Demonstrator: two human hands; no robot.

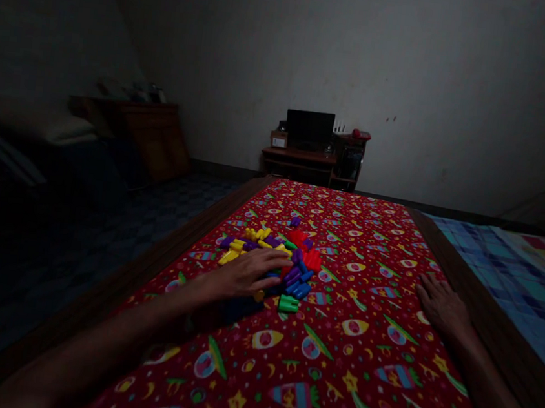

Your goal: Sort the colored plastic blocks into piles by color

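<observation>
A loose pile of plastic toy building blocks in yellow (257,233), red (312,260), blue (301,291) and purple lies on a red patterned cloth (336,340). My left hand (252,272) is over the near left side of the pile, palm down, its fingers stretched out and the thumb apart. It covers some blocks, and whether it presses on them I cannot tell. Just nearer than the pile sits a green block (288,304); a lone purple block (295,221) lies beyond it. At the cloth's right edge my right hand (443,306) rests flat, holding nothing.
Brown edges (469,283) border the cloth on both sides. To the right is a blue checked cover (485,259). Against the far wall stands a desk (299,157) with a monitor (309,129). A wooden cabinet (155,140) is at the left.
</observation>
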